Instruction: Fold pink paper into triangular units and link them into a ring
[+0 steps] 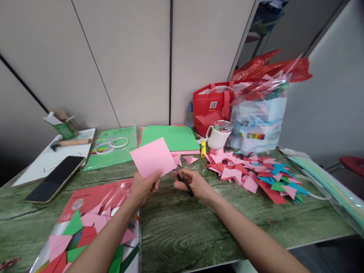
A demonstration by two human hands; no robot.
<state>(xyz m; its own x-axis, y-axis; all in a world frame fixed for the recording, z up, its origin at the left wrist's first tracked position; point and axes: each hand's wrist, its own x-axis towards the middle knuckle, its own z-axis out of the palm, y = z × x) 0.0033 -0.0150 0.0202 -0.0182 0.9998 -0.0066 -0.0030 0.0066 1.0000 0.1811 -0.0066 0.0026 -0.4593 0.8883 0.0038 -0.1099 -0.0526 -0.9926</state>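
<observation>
head view: left hand (143, 188) holds pink paper (152, 158); right hand (193, 183) grips scissors (184, 181)

left hand (143, 188) pinching, right hand (193, 183) closed grip

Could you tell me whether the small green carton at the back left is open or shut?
Open: the green carton's top flaps stand up.

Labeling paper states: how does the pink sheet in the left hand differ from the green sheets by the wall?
The pink sheet is single, held up tilted off the table by the left hand, with scissors in the right hand at its edge. The green sheets lie flat in a stack, untouched, and look larger. Both are plain, unfolded coloured paper.
</observation>
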